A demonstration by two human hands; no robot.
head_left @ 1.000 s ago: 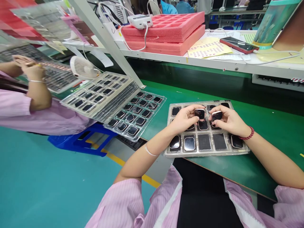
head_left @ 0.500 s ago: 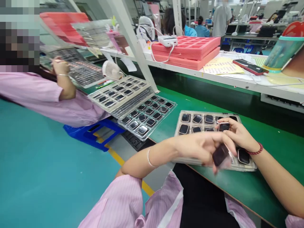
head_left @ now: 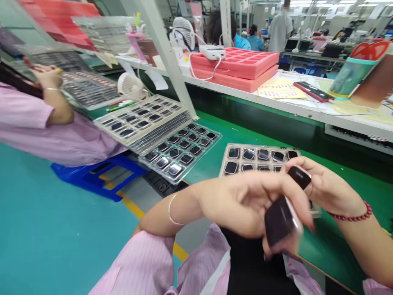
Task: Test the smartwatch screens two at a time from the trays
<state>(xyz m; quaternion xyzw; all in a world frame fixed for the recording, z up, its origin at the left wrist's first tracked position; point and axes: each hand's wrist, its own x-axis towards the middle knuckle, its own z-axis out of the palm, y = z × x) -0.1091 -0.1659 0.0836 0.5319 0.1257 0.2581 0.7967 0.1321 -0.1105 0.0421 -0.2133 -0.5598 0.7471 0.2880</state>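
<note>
My left hand [head_left: 236, 200], with a pale bracelet at its wrist, grips a smartwatch body [head_left: 278, 223] between thumb and fingers. It has a dark rounded-square face and a shiny pinkish edge, slightly blurred. Just beyond it, my right hand [head_left: 330, 186], wearing a red bead bracelet, holds a second smartwatch body [head_left: 299, 177] with its dark face towards me. Both pieces are raised in front of a clear-pocketed tray [head_left: 225, 157] holding several similar dark-faced pieces. My hands and forearm hide the near part of that tray.
A stack of filled trays [head_left: 162, 131] and a lower tray of watch pieces [head_left: 196, 164] lie to the left, near a blue stool [head_left: 92, 174]. A co-worker's hand [head_left: 50, 78] is farther left. Red foam trays [head_left: 236, 67] sit on the white shelf [head_left: 273, 100] above the green bench.
My right hand has lifted its smartwatch body off the tray, towards me and up. My left hand has come closer with its piece. The view has shifted slightly right.
</note>
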